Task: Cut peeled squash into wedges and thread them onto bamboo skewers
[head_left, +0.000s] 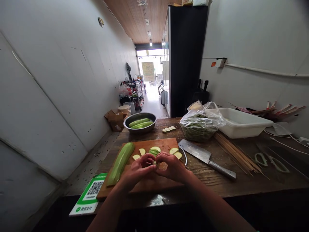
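My left hand [141, 167] and my right hand [171, 165] meet over the wooden cutting board [142, 185]. Their fingertips close together on a small pale-green zucchini slice [155, 163], partly hidden by the fingers. Just beyond them stands a short row of cut zucchini slices [154, 150]. Loose half-round pieces [142, 151] lie left of the hands, and more pieces [178, 155] lie at the board's right edge. A whole zucchini [122, 162] rests along the left side of the board. Right of the board lies a cleaver [196, 151], apart from both hands.
A metal bowl [140, 129] with zucchini stands behind the board. Skewered slices [169, 129] lie near a plastic bag of greens [200, 125]. Farther right are a white tub [246, 129], bamboo skewers [235, 153] and scissors [272, 162]. A QR-code sign [89, 199] sits front left.
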Motion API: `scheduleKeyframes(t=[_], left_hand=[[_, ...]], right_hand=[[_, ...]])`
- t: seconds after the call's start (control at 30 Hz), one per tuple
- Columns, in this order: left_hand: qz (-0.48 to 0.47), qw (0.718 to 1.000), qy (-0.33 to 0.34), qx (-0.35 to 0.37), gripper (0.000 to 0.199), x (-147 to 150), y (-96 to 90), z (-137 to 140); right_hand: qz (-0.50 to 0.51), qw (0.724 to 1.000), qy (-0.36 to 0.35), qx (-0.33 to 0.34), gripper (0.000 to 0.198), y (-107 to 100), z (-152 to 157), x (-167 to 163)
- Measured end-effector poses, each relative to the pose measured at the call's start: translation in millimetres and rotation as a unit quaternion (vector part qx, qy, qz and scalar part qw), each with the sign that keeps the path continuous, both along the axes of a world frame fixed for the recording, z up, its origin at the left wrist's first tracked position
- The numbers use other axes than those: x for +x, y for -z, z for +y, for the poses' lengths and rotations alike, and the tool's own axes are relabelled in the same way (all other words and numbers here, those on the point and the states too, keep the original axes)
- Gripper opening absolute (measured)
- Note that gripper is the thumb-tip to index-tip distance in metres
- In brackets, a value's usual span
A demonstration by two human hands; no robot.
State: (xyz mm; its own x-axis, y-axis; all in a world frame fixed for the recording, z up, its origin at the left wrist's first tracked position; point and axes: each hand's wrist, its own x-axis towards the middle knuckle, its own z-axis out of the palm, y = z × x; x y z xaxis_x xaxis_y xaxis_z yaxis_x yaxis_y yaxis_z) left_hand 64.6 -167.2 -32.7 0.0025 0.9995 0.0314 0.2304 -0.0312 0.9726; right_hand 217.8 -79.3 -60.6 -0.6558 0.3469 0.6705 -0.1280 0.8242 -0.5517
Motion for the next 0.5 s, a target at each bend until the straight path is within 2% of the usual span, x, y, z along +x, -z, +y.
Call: scheduleKeyframes(t=[0.2,0.5], left_hand=[[-0.011,0.999,0.015,-0.027,0.027,0.6,-3.4,-2.2],[-0.037,0.997,0.024,-0.056,0.029,-2.5,2.1,0.0]], right_hand=[[-0.025,1.000,-0.010,0.003,0.012,-2.3,0.1,1.5],[-0.070,0.997,-0.020,0.034,0.014,-4.0,5.0,3.2]])
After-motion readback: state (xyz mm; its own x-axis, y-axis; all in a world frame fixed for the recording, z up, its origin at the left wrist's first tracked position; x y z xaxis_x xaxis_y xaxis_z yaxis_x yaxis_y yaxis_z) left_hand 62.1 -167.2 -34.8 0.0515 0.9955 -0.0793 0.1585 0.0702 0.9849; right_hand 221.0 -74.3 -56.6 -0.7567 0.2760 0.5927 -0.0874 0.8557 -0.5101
